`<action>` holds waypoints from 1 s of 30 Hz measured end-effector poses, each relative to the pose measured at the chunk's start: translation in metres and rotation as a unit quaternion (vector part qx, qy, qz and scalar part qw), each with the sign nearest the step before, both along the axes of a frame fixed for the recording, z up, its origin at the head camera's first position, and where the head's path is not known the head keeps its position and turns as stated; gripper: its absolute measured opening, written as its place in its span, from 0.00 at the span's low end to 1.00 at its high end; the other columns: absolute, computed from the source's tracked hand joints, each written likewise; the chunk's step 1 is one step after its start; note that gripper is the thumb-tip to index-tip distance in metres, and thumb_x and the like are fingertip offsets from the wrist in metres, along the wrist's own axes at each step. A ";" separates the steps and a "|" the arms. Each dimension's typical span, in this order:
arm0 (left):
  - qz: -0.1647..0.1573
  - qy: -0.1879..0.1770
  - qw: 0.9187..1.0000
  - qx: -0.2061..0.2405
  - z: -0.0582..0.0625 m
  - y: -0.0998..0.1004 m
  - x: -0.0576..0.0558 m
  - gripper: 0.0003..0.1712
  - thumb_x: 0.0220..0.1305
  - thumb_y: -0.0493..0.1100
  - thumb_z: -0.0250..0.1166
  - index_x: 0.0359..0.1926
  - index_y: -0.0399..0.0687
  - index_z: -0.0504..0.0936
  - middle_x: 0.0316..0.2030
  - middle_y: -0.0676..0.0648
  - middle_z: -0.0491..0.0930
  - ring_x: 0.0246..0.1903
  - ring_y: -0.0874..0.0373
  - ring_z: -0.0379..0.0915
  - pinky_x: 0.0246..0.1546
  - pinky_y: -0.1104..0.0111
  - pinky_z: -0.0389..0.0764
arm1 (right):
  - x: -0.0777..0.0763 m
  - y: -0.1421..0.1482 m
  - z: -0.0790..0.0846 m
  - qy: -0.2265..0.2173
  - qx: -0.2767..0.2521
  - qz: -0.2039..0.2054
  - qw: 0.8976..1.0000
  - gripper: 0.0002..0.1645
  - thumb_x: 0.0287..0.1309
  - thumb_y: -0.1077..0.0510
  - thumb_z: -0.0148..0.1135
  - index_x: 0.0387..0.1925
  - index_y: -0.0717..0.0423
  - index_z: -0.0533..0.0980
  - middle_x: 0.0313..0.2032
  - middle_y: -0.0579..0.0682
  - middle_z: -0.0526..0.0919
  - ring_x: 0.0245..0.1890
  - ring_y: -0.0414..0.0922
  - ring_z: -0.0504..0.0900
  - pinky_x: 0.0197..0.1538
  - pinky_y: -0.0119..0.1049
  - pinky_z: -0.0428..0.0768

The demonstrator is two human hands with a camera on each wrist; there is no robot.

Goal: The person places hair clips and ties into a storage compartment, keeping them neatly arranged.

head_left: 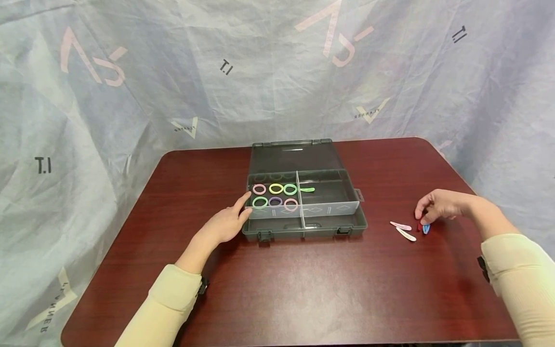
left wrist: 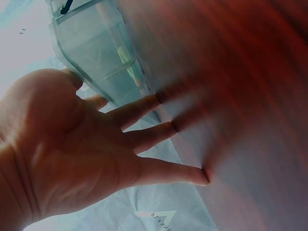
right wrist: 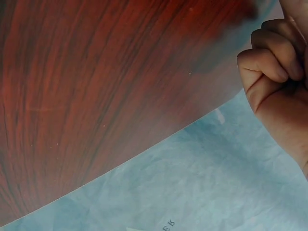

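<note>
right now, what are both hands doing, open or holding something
Left hand: open, beside the box.
Right hand: at the red clip; can't tell if it grips.

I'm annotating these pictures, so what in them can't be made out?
Head: whether the right hand pinches the red piece; the hand partly covers it.
Right wrist: part of the right hand, cut off by the right edge.
Left wrist: the rest of the box, cut off by the top edge.
</note>
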State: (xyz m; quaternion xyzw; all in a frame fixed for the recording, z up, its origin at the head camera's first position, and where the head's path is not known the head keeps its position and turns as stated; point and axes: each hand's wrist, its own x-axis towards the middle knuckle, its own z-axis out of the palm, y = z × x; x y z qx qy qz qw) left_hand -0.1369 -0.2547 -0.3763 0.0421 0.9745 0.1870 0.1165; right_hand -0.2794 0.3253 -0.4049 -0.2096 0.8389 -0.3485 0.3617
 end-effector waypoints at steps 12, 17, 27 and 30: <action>-0.004 0.007 1.000 -0.004 -0.001 -0.001 0.000 0.36 0.82 0.58 0.41 0.82 0.58 0.42 0.65 0.30 0.71 0.64 0.35 0.69 0.65 0.42 0.66 | -0.001 -0.005 -0.002 0.005 0.002 0.014 1.000 0.08 0.57 0.66 0.68 0.34 0.70 0.81 0.20 0.40 0.76 0.14 0.32 0.57 0.20 0.27 0.55; -0.002 0.004 1.000 -0.001 -0.001 0.001 0.000 0.36 0.82 0.58 0.41 0.82 0.59 0.42 0.66 0.30 0.71 0.64 0.35 0.69 0.65 0.42 0.66 | -0.002 -0.007 -0.002 -0.001 -0.024 0.011 1.000 0.10 0.62 0.63 0.66 0.36 0.71 0.81 0.22 0.41 0.77 0.15 0.33 0.57 0.20 0.29 0.54; -0.001 0.002 1.000 0.001 0.000 0.001 -0.001 0.36 0.82 0.59 0.41 0.82 0.59 0.41 0.66 0.31 0.70 0.65 0.35 0.69 0.65 0.42 0.66 | -0.012 -0.030 0.020 0.057 -0.011 -0.023 0.998 0.12 0.64 0.59 0.66 0.40 0.65 0.83 0.20 0.43 0.72 0.16 0.35 0.55 0.20 0.30 0.59; -0.001 0.003 1.000 0.001 -0.001 0.001 -0.001 0.36 0.82 0.58 0.41 0.82 0.59 0.42 0.65 0.31 0.71 0.64 0.35 0.69 0.64 0.42 0.66 | -0.018 -0.043 0.026 0.069 -0.005 -0.022 0.997 0.11 0.64 0.59 0.66 0.41 0.65 0.83 0.23 0.47 0.76 0.15 0.36 0.55 0.20 0.31 0.60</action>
